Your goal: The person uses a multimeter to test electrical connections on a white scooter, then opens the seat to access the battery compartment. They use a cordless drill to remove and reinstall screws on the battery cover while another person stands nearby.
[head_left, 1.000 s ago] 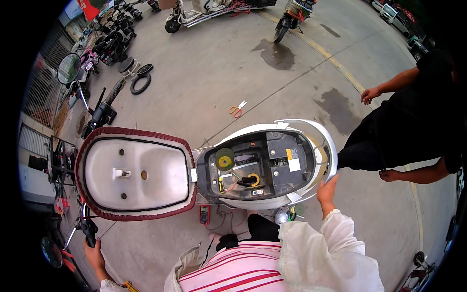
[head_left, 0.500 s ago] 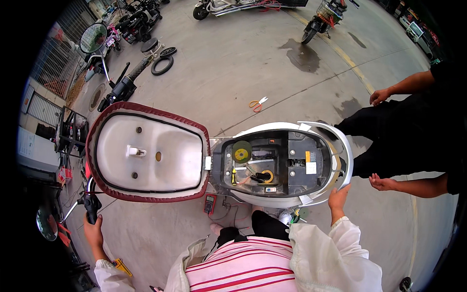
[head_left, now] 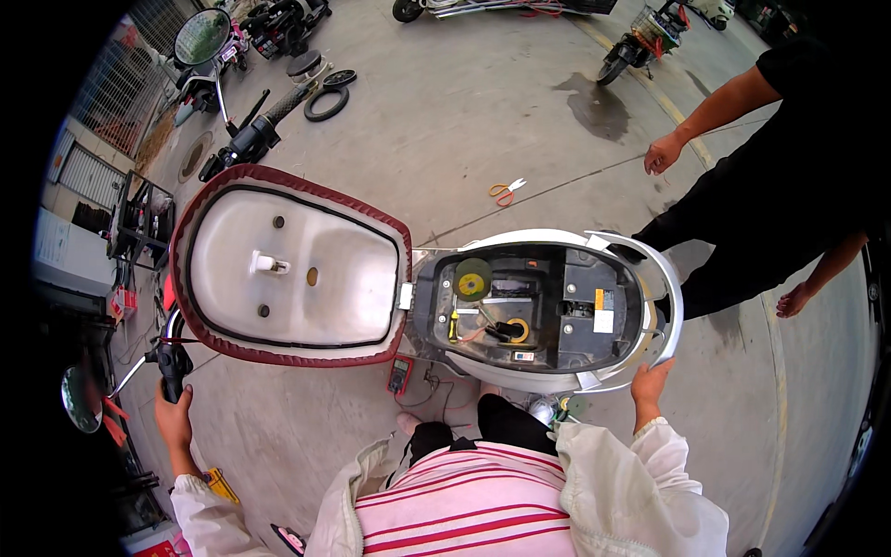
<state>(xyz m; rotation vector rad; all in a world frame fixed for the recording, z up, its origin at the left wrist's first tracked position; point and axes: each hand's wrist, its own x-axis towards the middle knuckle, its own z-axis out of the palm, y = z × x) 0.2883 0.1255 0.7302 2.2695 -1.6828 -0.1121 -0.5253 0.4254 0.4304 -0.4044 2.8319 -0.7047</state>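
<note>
A scooter stands across in front of me with its seat (head_left: 353, 251) tipped up to the left, showing a white underside and maroon edge. My left hand (head_left: 174, 422) is wrapped round the black handlebar grip (head_left: 174, 369) on the near side. At the scooter's rear, my right hand (head_left: 650, 390) is closed on the silver grab rail (head_left: 675, 316). Inside the uncovered black under-seat compartment (head_left: 608, 351) lie a green disc (head_left: 472, 279), a yellow-handled screwdriver (head_left: 454, 327) and a yellow tape roll (head_left: 521, 330).
A person in black (head_left: 770, 204) stands beyond the scooter's rear. Orange-handled scissors (head_left: 506, 195) lie on the ground past the scooter. A red multimeter (head_left: 399, 375) with leads rests near my feet. Several parked two-wheelers and a loose tyre (head_left: 327, 104) are farther off.
The other person has shifted and turned, one hand moving left and the other lowering at the right. The scooter sits slightly farther right in view; both my hands keep their holds.
</note>
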